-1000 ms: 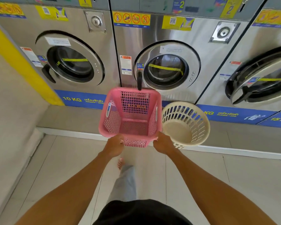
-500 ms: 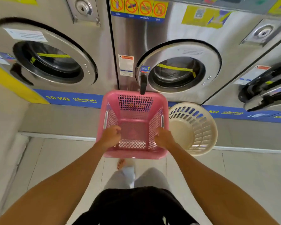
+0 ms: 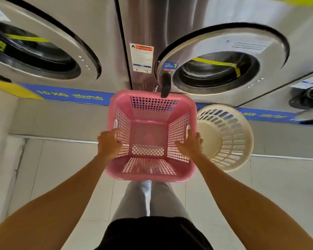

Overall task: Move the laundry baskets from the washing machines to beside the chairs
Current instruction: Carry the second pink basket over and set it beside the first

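- Both arms reach straight out.
- The left hand grips the left side of the pink basket.
- The right hand grips its right side.
- A white basket sits just right.

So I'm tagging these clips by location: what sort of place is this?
Most likely a coin laundromat: stainless front-loading washing machines stand side by side, a blue "10 KG" capacity strip runs beneath, and a pink laundry basket sits in front.

Your head camera looks steeply down and forward, close over your hands, facing the washing machines and floor.
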`<state>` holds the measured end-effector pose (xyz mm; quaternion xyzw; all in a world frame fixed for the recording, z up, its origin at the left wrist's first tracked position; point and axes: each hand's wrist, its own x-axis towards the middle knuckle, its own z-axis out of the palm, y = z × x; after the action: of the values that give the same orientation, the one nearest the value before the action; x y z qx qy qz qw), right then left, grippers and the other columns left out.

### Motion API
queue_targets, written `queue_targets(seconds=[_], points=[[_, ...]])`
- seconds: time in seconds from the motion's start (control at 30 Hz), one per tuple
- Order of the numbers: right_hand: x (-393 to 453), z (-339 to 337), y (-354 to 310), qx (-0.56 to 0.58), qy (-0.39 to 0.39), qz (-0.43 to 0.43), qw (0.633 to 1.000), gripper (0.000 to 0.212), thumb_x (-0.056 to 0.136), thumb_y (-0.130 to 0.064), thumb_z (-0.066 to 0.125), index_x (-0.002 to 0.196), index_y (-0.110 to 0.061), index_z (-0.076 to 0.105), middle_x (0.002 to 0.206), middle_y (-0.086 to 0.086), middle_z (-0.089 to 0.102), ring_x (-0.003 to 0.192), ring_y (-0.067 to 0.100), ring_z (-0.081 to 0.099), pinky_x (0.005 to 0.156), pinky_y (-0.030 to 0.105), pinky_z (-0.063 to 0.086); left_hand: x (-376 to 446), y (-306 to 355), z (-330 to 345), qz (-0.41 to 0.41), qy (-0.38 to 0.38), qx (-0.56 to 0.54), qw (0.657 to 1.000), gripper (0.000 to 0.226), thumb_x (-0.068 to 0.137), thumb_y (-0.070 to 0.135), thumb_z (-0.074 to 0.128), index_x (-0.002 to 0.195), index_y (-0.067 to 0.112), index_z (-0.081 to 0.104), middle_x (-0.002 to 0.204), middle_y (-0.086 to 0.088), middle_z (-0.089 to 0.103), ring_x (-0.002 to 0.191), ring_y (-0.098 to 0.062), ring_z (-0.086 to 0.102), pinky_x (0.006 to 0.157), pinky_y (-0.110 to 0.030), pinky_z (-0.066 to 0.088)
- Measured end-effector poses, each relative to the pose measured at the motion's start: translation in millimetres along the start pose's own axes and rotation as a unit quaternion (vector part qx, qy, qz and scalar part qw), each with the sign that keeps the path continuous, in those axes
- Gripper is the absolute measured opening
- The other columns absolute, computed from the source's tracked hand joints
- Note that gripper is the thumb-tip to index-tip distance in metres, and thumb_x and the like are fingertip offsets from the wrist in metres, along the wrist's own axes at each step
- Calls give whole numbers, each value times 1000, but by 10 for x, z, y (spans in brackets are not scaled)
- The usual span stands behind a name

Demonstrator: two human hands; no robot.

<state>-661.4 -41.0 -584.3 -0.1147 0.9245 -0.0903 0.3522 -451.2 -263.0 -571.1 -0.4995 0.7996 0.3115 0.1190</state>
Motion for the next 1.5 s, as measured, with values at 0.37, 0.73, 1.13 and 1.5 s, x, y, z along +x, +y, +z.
queue_targets(seconds=[0.37,0.73,1.13,1.5], points=[[512,185,167,98,25,46,994,107,84,-18,66,157,-45,-7,121,19,47,111,39,51,75,38,38,646,-133,411,-105,-11,-48,993,86,85,29,68,153,35,16,131,-29,40,121,-47,47,105,-52,41],[549,-19,85,2,-3,-122,993,104,83,-20,68,153,-54,-1,133,4,59,95,33,68,56,20,38,232,-534,115,-133,-50,3,990,86,85,31,59,145,52,1,112,-23,64,93,-51,64,72,-46,52],[323,32,-967,-169,-126,-313,926,71,100,-39,31,142,-68,-18,98,23,65,76,37,69,65,44,58,-1617,-918,123,-326,57,-162,930,96,89,13,62,153,38,-4,94,-23,63,48,-17,53,37,-23,42],[-918,894,-1690,-342,-156,-483,791,62,98,-60,23,144,-62,-19,91,24,70,68,36,70,70,44,61,-3495,-1301,688,-474,203,-291,806,107,84,23,68,149,51,-12,118,-25,64,88,-39,69,69,-39,56]])
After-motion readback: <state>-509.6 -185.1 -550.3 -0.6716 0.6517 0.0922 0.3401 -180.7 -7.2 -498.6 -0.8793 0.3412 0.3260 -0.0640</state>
